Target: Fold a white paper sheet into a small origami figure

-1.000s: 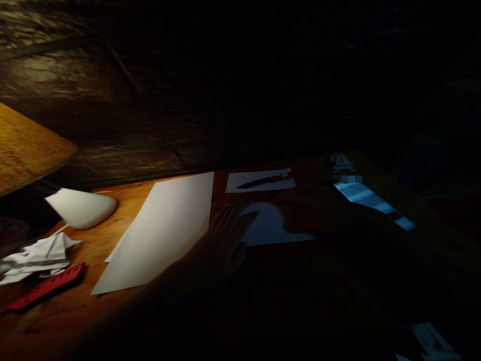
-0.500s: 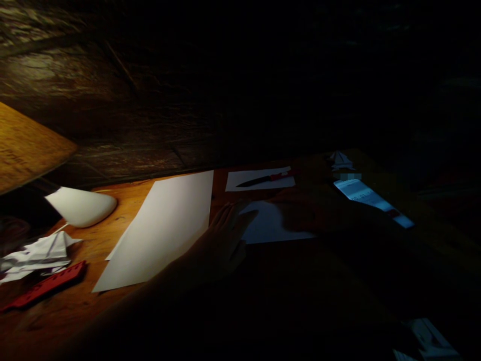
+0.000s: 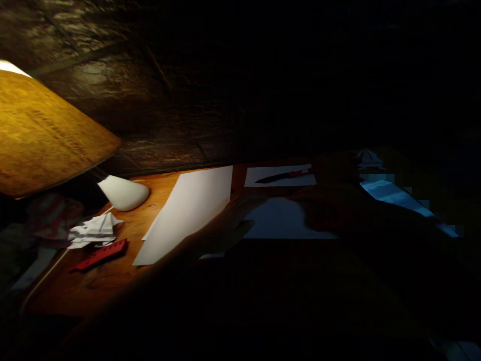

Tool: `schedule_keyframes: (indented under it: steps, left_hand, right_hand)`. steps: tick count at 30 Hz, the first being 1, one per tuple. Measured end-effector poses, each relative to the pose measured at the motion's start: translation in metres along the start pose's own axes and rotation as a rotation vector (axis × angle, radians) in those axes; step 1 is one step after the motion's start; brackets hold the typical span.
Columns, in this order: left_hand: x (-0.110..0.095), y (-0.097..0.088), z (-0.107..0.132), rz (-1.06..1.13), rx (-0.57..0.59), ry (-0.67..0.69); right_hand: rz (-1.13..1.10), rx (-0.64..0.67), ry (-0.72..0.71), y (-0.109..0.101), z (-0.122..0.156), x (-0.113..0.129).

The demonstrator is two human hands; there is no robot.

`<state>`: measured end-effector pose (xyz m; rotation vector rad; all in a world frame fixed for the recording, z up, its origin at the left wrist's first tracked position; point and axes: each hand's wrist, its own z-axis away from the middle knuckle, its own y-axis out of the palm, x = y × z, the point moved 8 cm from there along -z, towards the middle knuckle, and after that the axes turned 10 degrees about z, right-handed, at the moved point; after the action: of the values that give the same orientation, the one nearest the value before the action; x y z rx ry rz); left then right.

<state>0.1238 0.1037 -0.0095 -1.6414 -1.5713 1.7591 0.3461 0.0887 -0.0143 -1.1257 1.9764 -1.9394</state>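
Note:
A sheet of white paper [image 3: 278,218] lies in shadow on the wooden table between my two hands. At its left edge rests my left hand [image 3: 235,220], with the thumb apart from the stretched fingers. The fingers reach along the paper's upper left side. My right hand [image 3: 325,208] covers the right edge of the sheet as a dark shape; its fingers can hardly be made out. Just beyond the sheet, a knife [image 3: 280,176] with a dark blade and a red handle lies on a smaller piece of paper [image 3: 250,175].
Larger white sheets [image 3: 199,205] lie left. Farther left are a lamp [image 3: 56,135] with its white base [image 3: 126,193], folded paper [image 3: 95,230], and a red handle-like object [image 3: 99,255]. A lit phone [image 3: 398,198] and another folded paper [image 3: 370,159] lie right. A brick wall [image 3: 150,120] stands behind.
The view has swung left, so the things on the table sit farther right. My left hand's fingers have shifted from over the paper towards its upper left edge.

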Motion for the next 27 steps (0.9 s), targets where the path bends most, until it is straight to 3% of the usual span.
schedule_keyframes:
  steps: [7, 27]
  left_hand:
    - [0.0, -0.014, 0.001, -0.038, 0.009, 0.014]
    - [-0.007, -0.008, 0.003, -0.13, 0.052, 0.024]
  right_hand:
    - [-0.002, -0.019, -0.042, 0.007, 0.003, -0.009]
    - [0.031, 0.019, -0.059, 0.009, 0.004, -0.013]
